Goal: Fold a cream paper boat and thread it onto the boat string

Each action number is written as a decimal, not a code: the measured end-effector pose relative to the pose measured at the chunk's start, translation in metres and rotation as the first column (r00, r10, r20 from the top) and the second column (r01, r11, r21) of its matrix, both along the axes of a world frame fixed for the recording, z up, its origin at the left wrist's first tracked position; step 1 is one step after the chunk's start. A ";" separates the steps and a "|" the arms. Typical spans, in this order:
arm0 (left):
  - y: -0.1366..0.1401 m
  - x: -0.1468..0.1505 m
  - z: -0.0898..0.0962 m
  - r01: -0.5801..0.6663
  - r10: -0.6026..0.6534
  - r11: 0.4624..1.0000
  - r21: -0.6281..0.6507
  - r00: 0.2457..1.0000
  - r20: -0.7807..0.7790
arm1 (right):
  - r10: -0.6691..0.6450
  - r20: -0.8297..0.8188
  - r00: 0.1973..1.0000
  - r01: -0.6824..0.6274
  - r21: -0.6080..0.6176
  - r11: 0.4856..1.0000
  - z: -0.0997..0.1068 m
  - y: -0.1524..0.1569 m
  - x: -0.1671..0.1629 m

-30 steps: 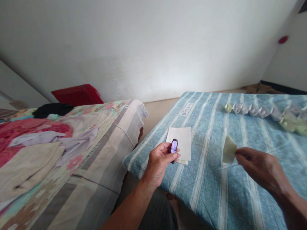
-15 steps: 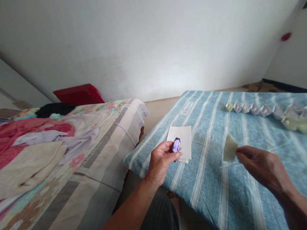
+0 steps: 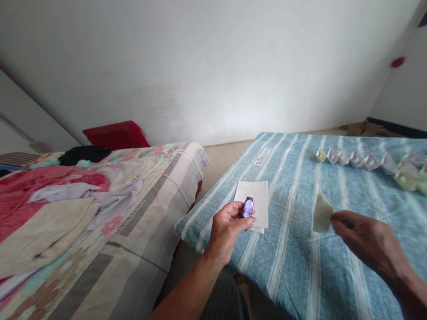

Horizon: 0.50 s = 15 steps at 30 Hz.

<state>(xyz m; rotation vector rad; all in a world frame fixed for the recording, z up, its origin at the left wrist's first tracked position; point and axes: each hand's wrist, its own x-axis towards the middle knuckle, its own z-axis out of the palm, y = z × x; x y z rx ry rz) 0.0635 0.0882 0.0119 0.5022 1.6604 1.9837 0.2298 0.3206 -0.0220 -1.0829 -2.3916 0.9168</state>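
Between the thumb and fingers of my left hand [image 3: 228, 226] is a small smart band [image 3: 247, 207] with a lit purple screen. Below it lies a stack of white paper sheets [image 3: 260, 191], a pale yellow edge showing at its bottom. My right hand [image 3: 360, 233] pinches the right edge of a folded pale yellow paper [image 3: 322, 213] above the striped blue bedspread [image 3: 293, 258]. Beyond that hand, a row of folded paper pieces [image 3: 355, 159], white and pale yellow, runs toward the right edge of the view.
Left of a narrow floor gap [image 3: 222, 162] stands another bed with a floral cover [image 3: 133, 209]. Rumpled clothes and a beige cloth [image 3: 50, 231] lie on it. A red case [image 3: 116, 134] leans near the white wall [image 3: 200, 66].
The view has shifted slightly, so the whole scene sits a little lower and further right. Both hands keep their holds on the smart band and the folded paper.
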 end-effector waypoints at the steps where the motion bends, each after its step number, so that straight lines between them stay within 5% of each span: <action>1: 0.000 0.000 0.000 -0.002 0.002 1.000 0.000 1.000 -0.001 | 0.001 -0.004 1.000 -0.001 0.002 1.000 0.000 0.000 0.000; 15: 0.000 0.002 0.003 -0.015 0.015 1.000 0.004 1.000 -0.007 | 0.016 0.000 1.000 -0.016 0.013 1.000 0.002 0.000 0.001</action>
